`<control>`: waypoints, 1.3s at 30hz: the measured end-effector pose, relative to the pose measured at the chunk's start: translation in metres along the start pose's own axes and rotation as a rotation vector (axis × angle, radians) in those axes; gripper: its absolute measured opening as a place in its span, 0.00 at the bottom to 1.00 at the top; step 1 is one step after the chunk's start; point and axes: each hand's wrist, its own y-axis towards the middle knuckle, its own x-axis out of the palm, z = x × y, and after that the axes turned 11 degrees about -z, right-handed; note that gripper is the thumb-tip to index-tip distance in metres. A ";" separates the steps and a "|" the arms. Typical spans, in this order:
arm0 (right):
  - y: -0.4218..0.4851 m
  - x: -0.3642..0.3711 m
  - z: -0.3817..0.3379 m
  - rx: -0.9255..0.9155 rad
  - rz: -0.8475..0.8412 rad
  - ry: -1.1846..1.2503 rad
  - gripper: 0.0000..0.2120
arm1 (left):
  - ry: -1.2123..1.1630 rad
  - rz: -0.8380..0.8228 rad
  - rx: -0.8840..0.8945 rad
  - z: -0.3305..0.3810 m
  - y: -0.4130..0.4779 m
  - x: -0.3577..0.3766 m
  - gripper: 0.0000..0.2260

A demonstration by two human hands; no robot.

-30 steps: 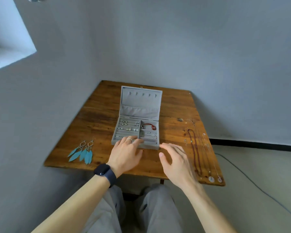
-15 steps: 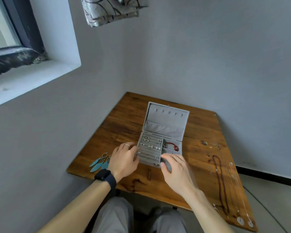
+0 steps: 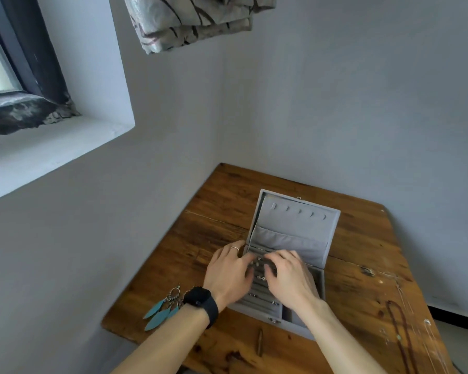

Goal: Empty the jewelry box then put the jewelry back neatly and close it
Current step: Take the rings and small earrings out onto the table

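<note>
The grey jewelry box point(image 3: 257, 310) stands open on the wooden table point(image 3: 216, 206), its lid point(image 3: 295, 225) upright with bare hooks. Small stud earrings point(image 3: 260, 278) sit in the padded rows on the left half. My left hand point(image 3: 229, 273) lies on the box's left wall, fingers outside near the hinge and thumb inside over the rows. My right hand point(image 3: 291, 279) reaches over the box, its curled fingertips down on the back row of studs. What those fingertips touch is hidden. The right compartments are covered by my right hand.
Teal feather earrings point(image 3: 160, 311) lie at the table's near left edge by my watch. Dark bead and thin chain necklaces point(image 3: 401, 330) stretch along the right side. Walls close in at the left and back; a window sill and curtain hang above.
Both hands have moved forward from the box's front edge to its back rows. My head has tilted up, so the table sits lower in view.
</note>
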 end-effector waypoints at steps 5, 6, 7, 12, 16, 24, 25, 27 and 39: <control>0.021 0.012 0.004 0.025 -0.005 -0.069 0.14 | 0.045 0.011 -0.026 0.001 0.022 0.007 0.15; 0.023 0.013 0.004 0.033 -0.002 -0.072 0.13 | 0.046 0.014 -0.033 0.001 0.025 0.007 0.14; 0.025 0.013 0.004 0.044 0.006 -0.069 0.13 | 0.049 0.017 -0.036 0.000 0.027 0.007 0.14; 0.027 0.017 0.001 0.091 0.043 -0.051 0.11 | 0.084 0.032 -0.035 -0.001 0.034 0.005 0.12; 0.030 0.015 0.000 0.119 0.014 -0.014 0.11 | 0.058 0.007 -0.073 0.001 0.036 0.004 0.12; 0.035 0.002 -0.009 0.164 -0.146 0.006 0.10 | -0.167 -0.024 -0.110 0.004 0.033 -0.003 0.06; 0.033 0.001 -0.008 0.162 -0.145 0.028 0.09 | -0.203 -0.009 -0.105 0.002 0.031 -0.004 0.05; 0.026 -0.002 -0.007 0.168 -0.112 0.096 0.07 | -0.269 0.032 -0.092 -0.001 0.022 -0.009 0.04; -0.097 0.007 -0.047 0.048 0.018 0.426 0.03 | -0.340 -0.136 0.041 -0.030 -0.087 -0.030 0.02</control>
